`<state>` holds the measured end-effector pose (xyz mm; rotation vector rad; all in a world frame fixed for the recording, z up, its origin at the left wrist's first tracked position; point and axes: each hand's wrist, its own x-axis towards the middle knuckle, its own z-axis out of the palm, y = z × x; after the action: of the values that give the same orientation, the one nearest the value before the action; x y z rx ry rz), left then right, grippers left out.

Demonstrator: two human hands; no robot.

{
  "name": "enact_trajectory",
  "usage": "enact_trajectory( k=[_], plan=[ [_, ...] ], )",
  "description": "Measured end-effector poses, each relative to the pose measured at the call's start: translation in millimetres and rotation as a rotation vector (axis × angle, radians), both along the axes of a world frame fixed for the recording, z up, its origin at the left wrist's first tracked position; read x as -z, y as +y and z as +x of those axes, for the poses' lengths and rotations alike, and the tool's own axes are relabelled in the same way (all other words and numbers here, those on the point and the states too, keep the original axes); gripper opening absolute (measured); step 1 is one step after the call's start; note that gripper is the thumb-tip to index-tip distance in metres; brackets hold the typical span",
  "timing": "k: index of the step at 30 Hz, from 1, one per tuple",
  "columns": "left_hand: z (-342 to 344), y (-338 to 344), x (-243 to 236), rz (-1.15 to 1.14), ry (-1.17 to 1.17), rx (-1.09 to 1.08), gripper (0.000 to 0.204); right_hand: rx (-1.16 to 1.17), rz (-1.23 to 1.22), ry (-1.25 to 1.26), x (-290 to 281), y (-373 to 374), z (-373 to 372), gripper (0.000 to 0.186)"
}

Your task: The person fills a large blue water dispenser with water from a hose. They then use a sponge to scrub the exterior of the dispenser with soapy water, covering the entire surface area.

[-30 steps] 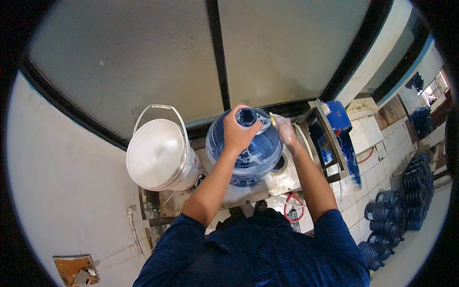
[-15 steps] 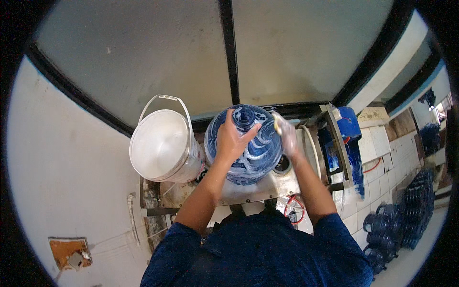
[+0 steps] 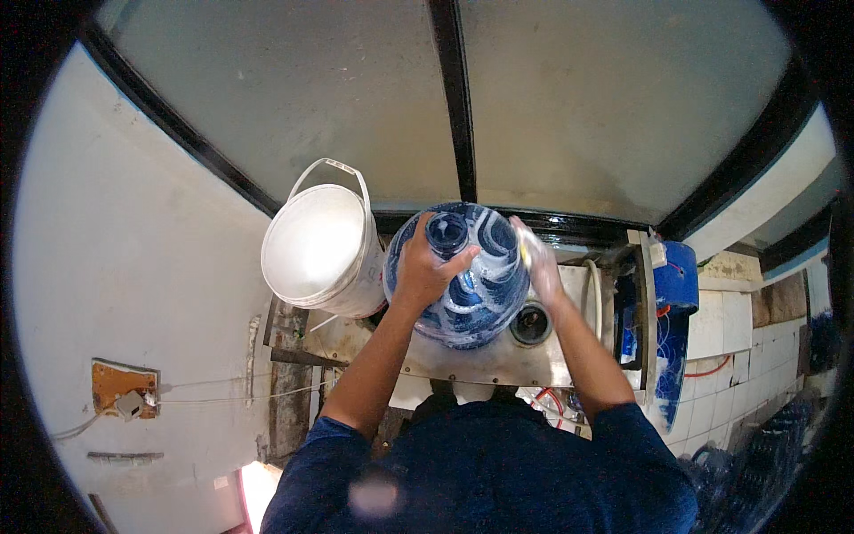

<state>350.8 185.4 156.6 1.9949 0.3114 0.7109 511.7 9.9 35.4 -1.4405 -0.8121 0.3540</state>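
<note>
A large blue water bottle [image 3: 473, 307] streaked with white suds stands on a metal bench, its open neck up and leaning slightly left. Around the left side of the neck my left hand [image 3: 420, 274] is wrapped, thumb across the front. My right hand [image 3: 543, 269], wet with foam and a little blurred, presses against the bottle's right shoulder. Between it and the bottle shows a pale yellow sponge [image 3: 526, 255], mostly covered by the fingers.
A white bucket [image 3: 363, 280] with a raised handle stands left of the bottle. Near my right forearm is a dark round opening [image 3: 531, 323] in the bench top [image 3: 427, 360]. A pale hose [image 3: 594, 303] and a blue container [image 3: 676, 278] lie farther right. Frosted panes rise behind.
The bottle's neck has tipped a little left, and the round opening beside it shows more fully. My right hand stays at the bottle's right side, and my view has shifted slightly.
</note>
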Motion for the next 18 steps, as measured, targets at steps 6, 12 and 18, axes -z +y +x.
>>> enact_trajectory(
  k=[6, 12, 18],
  plan=[
    [2.6, 7.7, 11.7, -0.061, 0.033, -0.045, 0.052, -0.246, -0.217, 0.315, -33.0, 59.0, 54.6, 0.044],
    [2.3, 2.8, 9.7, 0.032, 0.047, -0.073, 0.054, 0.038, 0.225, 0.128, 7.7, -15.3, -37.6, 0.058],
    [4.8, 15.5, 5.3, 0.045, 0.015, 0.065, 0.049, -0.277, -0.384, -0.056, -42.0, 41.4, 50.3, 0.045]
  ],
)
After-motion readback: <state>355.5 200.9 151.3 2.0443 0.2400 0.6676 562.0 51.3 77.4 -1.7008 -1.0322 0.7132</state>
